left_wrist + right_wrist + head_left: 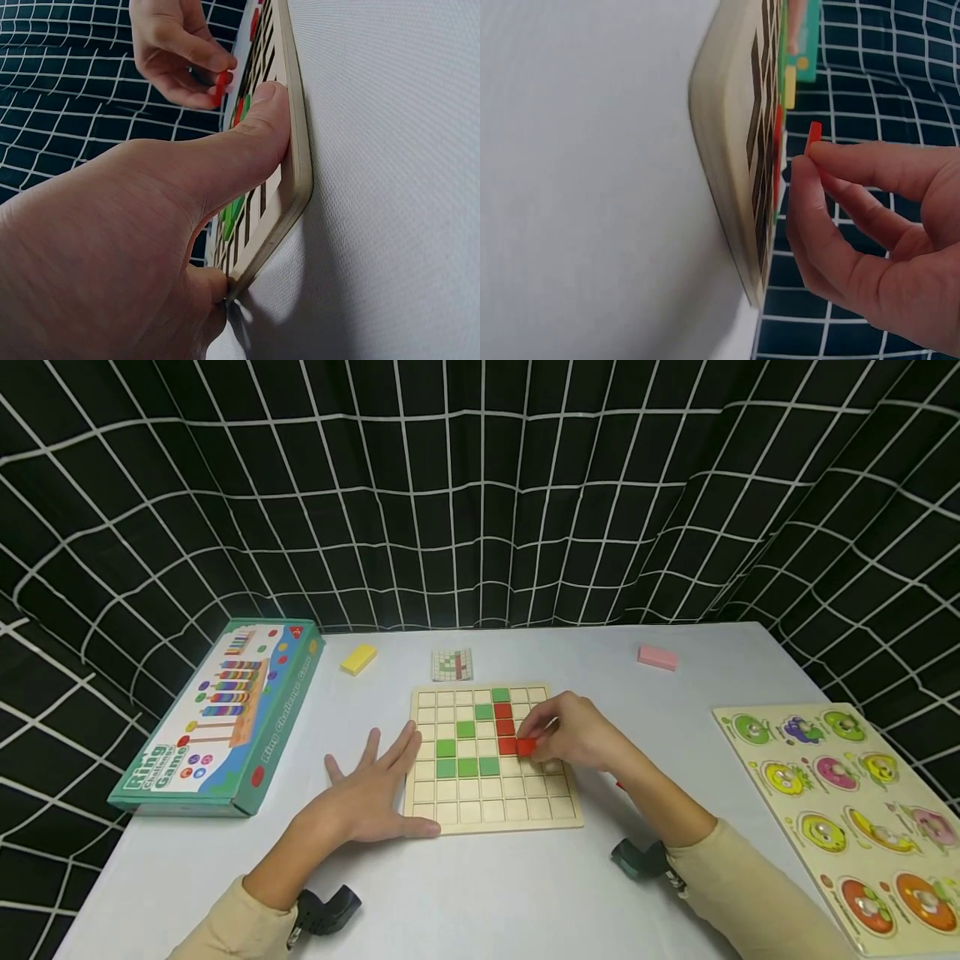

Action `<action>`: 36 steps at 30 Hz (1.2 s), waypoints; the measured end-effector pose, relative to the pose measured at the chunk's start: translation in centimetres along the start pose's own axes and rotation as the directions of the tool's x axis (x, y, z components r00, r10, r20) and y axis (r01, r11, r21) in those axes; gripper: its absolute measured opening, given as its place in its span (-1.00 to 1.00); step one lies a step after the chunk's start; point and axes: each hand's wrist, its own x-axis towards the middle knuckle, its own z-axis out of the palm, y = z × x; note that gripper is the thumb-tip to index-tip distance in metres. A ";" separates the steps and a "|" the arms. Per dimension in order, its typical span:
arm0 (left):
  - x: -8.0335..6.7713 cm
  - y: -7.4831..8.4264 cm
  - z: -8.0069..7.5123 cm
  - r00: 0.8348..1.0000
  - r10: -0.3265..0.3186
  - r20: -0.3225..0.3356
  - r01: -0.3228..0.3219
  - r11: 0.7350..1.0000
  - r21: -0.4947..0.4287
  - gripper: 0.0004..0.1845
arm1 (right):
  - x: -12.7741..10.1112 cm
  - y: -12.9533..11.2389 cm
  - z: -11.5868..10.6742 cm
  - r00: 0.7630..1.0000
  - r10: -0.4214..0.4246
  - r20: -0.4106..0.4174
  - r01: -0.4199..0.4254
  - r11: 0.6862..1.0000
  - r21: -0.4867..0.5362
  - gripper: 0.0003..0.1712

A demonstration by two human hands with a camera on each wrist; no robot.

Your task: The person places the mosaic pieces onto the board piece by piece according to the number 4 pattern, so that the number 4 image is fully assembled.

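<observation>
A wooden grid board lies on the table, with several green tiles and a column of red tiles set in its squares. My right hand pinches a red square tile between thumb and fingers, just right of the column's lowest tile. The right wrist view shows this tile tilted and raised off the board surface. My left hand is spread at the board's left side, fingertips at the left edge. Its thumb rests on the board's front rim.
Behind the board lies a small pattern card. A yellow block and a pink block are at the back. The game box stands left; a fruit puzzle board lies right. Something small and red shows beside my right forearm.
</observation>
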 end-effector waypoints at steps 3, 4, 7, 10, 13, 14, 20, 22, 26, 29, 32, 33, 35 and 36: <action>0.0 0.0 0.0 1.000 -0.002 0.003 0.002 1.000 -0.001 0.41 | 0.0 -0.2 0.4 1.000 -0.004 0.013 0.004 1.000 -0.002 -0.69; 0.0 0.0 0.0 1.000 -0.002 0.003 0.002 1.000 -0.002 0.41 | -0.1 -0.2 0.5 1.000 -0.007 0.018 0.007 1.000 -0.002 -0.68; 0.1 0.1 0.0 1.000 -0.003 0.005 0.003 1.000 -0.001 0.41 | -0.2 -0.3 0.8 0.999 -0.020 0.033 0.020 1.000 0.003 -0.64; 0.2 0.1 0.1 1.000 -0.001 0.005 0.001 1.000 -0.001 0.41 | -0.2 -0.3 1.0 0.998 -0.044 0.044 0.044 0.999 -0.007 -0.63; 0.2 0.1 0.1 1.000 -0.002 0.003 0.002 1.000 0.004 0.40 | -0.2 -0.4 1.2 0.996 -0.066 0.054 0.067 0.998 -0.018 -0.62; 0.2 0.0 0.1 1.000 -0.002 0.002 0.002 1.000 0.005 0.40 | -0.2 -0.5 1.2 0.996 -0.071 0.058 0.072 0.997 -0.022 -0.62; 0.1 -0.1 0.1 1.000 -0.002 0.002 0.002 1.000 0.008 0.41 | -0.2 -0.7 1.6 0.993 -0.090 0.079 0.092 0.995 -0.033 -0.62; 0.1 -0.1 0.1 1.000 0.000 0.002 0.000 1.000 0.007 0.41 | -0.2 -0.7 1.6 0.992 -0.094 0.085 0.098 0.994 -0.041 -0.62; 0.0 -0.2 0.1 1.000 0.002 -0.001 -0.002 1.000 0.005 0.42 | -0.2 -0.6 1.8 0.991 -0.094 0.099 0.099 0.994 -0.048 -0.62; -0.1 -0.2 0.1 1.000 0.004 -0.003 -0.004 1.000 0.000 0.42 | -0.2 -0.6 1.9 0.991 -0.086 0.105 0.092 0.994 -0.057 -0.62; 0.0 -0.1 0.1 1.000 0.005 -0.003 -0.005 1.000 -0.001 0.41 | -0.2 -0.6 1.9 0.991 -0.081 0.106 0.089 0.994 -0.067 -0.63; 0.0 -0.1 0.1 1.000 0.006 -0.003 -0.006 1.000 -0.001 0.41 | -0.2 -0.7 2.0 0.991 -0.079 0.105 0.086 0.994 -0.070 -0.64; 0.0 -0.1 0.0 1.000 0.007 -0.003 -0.007 1.000 -0.001 0.41 | -0.2 -0.7 2.0 0.992 -0.073 0.103 0.081 0.994 -0.070 -0.65; 0.0 -0.1 0.0 1.000 0.007 -0.003 -0.007 1.000 -0.001 0.41 | -0.2 -0.8 2.0 0.992 -0.071 0.102 0.078 0.995 -0.069 -0.65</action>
